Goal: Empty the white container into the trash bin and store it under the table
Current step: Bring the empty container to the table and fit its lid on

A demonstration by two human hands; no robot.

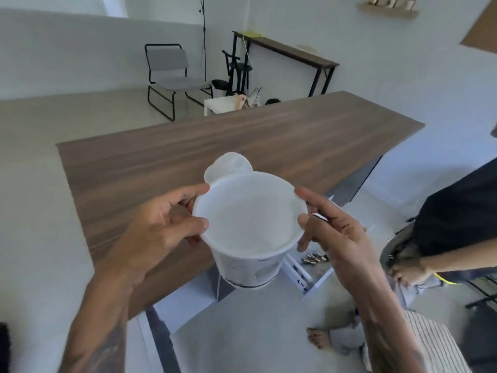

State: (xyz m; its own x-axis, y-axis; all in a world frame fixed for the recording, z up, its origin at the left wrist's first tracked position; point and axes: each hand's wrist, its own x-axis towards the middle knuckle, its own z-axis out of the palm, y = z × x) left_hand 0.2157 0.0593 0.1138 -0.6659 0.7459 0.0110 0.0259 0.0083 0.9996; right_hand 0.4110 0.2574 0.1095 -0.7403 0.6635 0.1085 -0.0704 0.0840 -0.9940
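I hold a white plastic container [248, 224] in front of me, upright, over the near edge of the wooden table [215, 146]. Its inside looks white and bare. My left hand [164, 224] pinches its left rim with thumb and fingers. My right hand [330, 227] touches the right rim with fingertips. A round white lid [228, 164] sticks up behind the container's far rim. No trash bin can be picked out clearly.
Under the table's right side an open white drawer [312, 267] holds small metal parts. Another person in dark clothes [443, 224] stands at the right. A grey chair [172, 76], a small white table [223, 105] and a narrow dark console table [290, 49] stand beyond.
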